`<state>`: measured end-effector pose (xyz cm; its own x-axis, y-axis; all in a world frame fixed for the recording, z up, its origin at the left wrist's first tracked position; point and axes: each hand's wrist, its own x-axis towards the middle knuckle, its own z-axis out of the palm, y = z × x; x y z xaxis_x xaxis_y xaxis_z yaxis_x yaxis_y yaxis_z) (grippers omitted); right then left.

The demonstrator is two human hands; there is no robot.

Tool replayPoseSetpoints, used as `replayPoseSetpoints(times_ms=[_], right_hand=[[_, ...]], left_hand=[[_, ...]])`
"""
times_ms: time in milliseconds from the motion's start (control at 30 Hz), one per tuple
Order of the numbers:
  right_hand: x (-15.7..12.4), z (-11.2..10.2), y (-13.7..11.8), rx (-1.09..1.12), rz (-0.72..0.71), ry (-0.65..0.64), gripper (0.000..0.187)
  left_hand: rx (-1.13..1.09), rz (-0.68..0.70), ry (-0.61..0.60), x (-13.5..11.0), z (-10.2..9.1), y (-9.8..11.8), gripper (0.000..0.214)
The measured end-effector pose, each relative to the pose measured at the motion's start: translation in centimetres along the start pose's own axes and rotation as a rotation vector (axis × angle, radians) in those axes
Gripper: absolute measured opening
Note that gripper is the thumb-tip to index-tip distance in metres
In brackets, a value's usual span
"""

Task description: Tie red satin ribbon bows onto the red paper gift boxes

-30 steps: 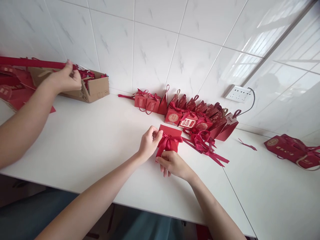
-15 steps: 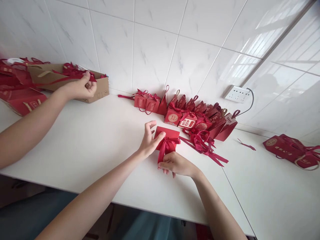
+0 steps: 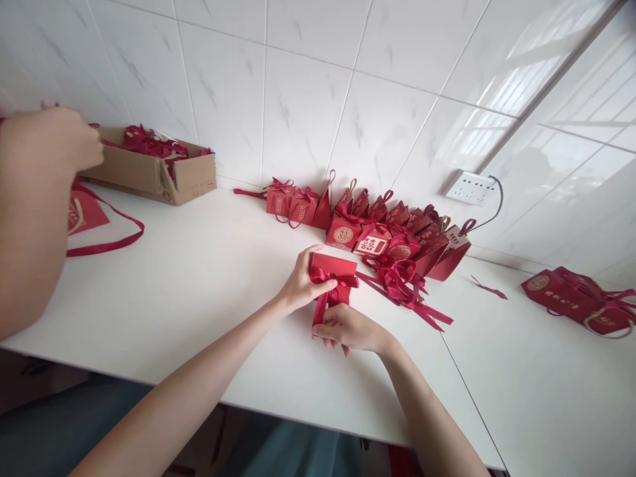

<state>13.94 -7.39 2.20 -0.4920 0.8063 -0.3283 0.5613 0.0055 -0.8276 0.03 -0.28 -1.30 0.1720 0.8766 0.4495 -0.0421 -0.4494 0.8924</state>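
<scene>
A small red gift box with a red ribbon bow lies on the white table in front of me. My left hand is wrapped round the box's left side, its thumb pressed on the bow. My right hand sits just below the box, fingers curled and pinching the hanging end of the ribbon. Both hands are closed.
A row of finished red gift boxes stands against the tiled wall, with loose ribbons beside them. A cardboard box of ribbons is at the back left. Another person's arm reaches in at the left. Red bags lie at the right; a wall socket.
My left hand has closed over the box and bow, and the box has shifted slightly toward me. The other person's hand has left the cardboard box and pulled back to the left, nearer the camera.
</scene>
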Motion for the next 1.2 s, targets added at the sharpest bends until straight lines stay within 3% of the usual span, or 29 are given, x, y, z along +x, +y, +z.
replayPoseSetpoints(times_ms=[133,533,733,900,967,1100,1133,1200], right_hand=[[0.1,0.1,0.0,-0.017,0.005,-0.007,0.019],[0.2,0.3,-0.3,-0.064,0.036,-0.019,0.018],[0.5,1.0,-0.3,-0.122,0.047,-0.108,0.019],[-1.1,-0.9,-0.7,-0.033,0.089,-0.142,0.028],[-1.8,-2.0,-0.7,0.023,0.073,0.005,0.040],[-1.5,-2.5,-0.3,-0.006,-0.087,0.722,0.046],[-1.1,-2.4,-0.1,-0.040,-0.133,0.846,0.044],[-0.2,-1.9,0.2,-0.094,-0.195,0.948,0.040]], left_hand=[[-0.055,-0.037,-0.054,0.0,0.0,-0.1,0.070],[-0.023,-0.015,-0.048,-0.1,0.0,-0.4,0.072],[0.030,-0.011,-0.023,0.0,0.0,-0.2,0.070],[0.038,-0.012,-0.007,0.1,0.0,-0.3,0.071],[0.035,-0.019,-0.008,0.1,0.0,-0.3,0.074],[-0.008,-0.051,-0.051,0.1,0.0,-0.3,0.081],[-0.022,-0.061,-0.065,0.1,0.0,-0.3,0.084],[-0.047,-0.080,-0.091,0.1,0.0,-0.3,0.089]])
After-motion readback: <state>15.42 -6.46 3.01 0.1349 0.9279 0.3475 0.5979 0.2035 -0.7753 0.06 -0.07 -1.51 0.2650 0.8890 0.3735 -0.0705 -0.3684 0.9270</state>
